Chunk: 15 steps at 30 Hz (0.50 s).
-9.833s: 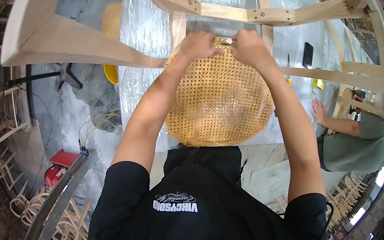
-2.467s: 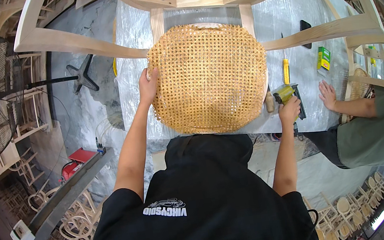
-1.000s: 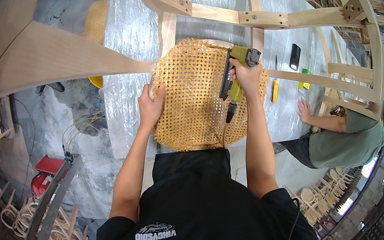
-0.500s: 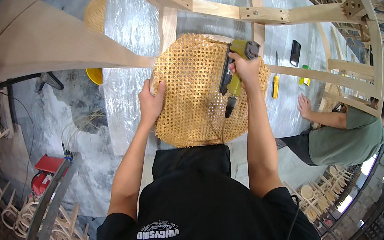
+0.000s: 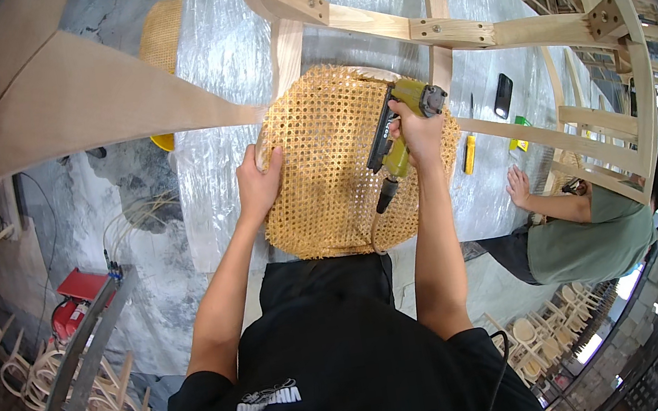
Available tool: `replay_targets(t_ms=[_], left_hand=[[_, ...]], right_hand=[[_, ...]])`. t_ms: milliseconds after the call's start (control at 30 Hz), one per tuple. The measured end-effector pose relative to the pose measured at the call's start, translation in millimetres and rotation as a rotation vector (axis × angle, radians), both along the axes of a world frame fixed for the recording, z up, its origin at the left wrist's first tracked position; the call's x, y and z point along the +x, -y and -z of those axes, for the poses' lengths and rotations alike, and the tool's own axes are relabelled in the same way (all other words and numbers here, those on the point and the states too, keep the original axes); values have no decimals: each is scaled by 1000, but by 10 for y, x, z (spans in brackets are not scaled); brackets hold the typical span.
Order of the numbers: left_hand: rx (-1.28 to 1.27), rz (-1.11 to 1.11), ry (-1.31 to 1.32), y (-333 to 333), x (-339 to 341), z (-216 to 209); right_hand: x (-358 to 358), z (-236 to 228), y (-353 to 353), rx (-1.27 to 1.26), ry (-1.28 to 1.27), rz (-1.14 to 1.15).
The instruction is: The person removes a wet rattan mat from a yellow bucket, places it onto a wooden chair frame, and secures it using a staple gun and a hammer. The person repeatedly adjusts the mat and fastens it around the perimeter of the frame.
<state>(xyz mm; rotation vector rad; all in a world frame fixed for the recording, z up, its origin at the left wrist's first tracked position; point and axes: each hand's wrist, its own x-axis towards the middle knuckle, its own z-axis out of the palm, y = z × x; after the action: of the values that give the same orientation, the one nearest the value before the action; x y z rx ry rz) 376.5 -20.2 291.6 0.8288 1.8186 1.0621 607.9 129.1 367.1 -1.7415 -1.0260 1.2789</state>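
A panel of woven cane webbing (image 5: 324,172) with rounded corners and frayed edges lies in front of me, a strip of pale wood showing along its far edge. My left hand (image 5: 261,183) is closed on the panel's left edge, thumb on top and fingers hidden beneath. In my right hand (image 5: 423,135) is an olive-green and black air staple gun (image 5: 417,97), held over the right part of the cane. A hose (image 5: 375,237) runs from its handle back toward my body. Whether the gun's nose touches the cane, I cannot tell.
Plastic film covers the table (image 5: 207,172). Pale wooden frame rails (image 5: 370,21) cross beyond the panel. On the right lie a phone (image 5: 504,95) and a yellow cutter (image 5: 469,155). A co-worker's hand (image 5: 519,185) rests nearby. A brown board (image 5: 78,98) juts in from the left.
The staple gun and my right hand have shifted slightly left and nearer to me. My left hand keeps its hold on the panel. The view has shifted a little.
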Motion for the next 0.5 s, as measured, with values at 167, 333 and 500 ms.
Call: replay_targets(t_ms=[167,333,500], left_hand=[[-19,4,-3,9,3,-12],[-7,4,-7,9,-3,43],[0,8,0,-1,0,30]], right_hand=[[-82,47,-33,-26,6,26],[-125,72,-88,-84,134,14],[-93,46,-117,-81,113,-14]])
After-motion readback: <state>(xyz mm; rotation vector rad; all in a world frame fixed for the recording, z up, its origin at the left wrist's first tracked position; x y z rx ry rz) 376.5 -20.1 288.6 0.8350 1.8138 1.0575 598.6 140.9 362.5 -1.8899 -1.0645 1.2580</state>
